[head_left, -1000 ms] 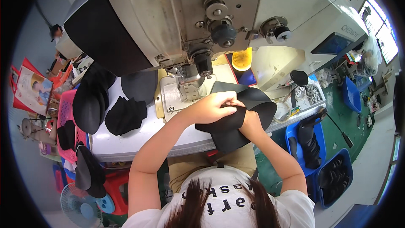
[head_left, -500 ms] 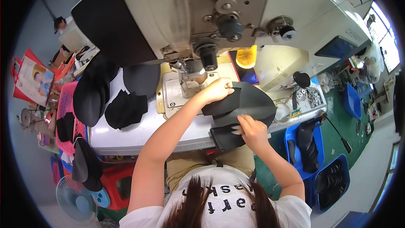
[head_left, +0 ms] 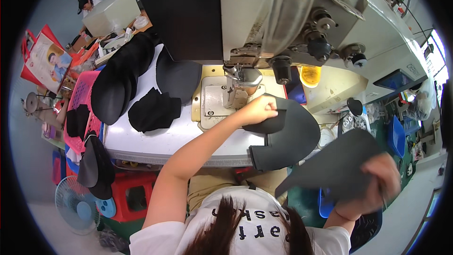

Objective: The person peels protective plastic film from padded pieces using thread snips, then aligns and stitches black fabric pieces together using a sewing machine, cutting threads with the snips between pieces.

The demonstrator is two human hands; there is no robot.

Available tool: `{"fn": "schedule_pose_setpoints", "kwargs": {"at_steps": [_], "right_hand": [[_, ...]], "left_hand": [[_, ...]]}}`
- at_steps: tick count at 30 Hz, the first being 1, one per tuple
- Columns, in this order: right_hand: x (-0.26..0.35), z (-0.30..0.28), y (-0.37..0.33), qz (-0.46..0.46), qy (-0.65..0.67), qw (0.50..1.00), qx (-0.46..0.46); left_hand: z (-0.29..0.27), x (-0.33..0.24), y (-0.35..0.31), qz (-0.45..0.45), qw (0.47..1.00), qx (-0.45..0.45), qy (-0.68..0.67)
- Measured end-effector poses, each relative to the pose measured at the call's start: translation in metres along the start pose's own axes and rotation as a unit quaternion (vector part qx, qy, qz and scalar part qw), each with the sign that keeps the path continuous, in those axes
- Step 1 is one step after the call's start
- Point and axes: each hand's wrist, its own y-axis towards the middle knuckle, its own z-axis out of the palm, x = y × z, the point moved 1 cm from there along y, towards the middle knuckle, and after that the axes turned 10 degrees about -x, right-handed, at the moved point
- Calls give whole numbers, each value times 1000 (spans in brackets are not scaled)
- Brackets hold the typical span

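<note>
Head view: left hand pinches black panels near sewing machine; right hand grips dark-grey panel, near right.

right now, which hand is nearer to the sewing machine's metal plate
Left. The left hand is close by the metal plate, at its right, gripping black material; the right hand is much farther right, holding a dark piece.
</note>
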Motion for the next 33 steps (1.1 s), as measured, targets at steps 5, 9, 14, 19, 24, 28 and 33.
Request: {"fn": "schedule_pose_setpoints", "kwargs": {"at_steps": [5,9,14,19,24,28,33], "right_hand": [[-47,115,8,117,52,940,317],[-82,172,-9,129,173,916,338],[-101,210,-6,201,122,887,397],[-108,210,10,300,147,794,509],[-147,212,-4,693,363,479,398],[-200,227,-45,827,551,65,90],[-221,247,-79,760,599,215,130]], "left_hand": [[-89,-23,-75,-2,1000,7,-22],[-142,-48,-105,-84,985,-65,-133],[-135,-70,-94,-84,983,-29,-158],[-128,-72,-70,-96,971,-79,-205],[-132,-73,-68,-142,981,-67,-118],[-130,-75,-67,-126,976,-109,-142],[-129,-74,-63,-168,955,-151,-190]]}}
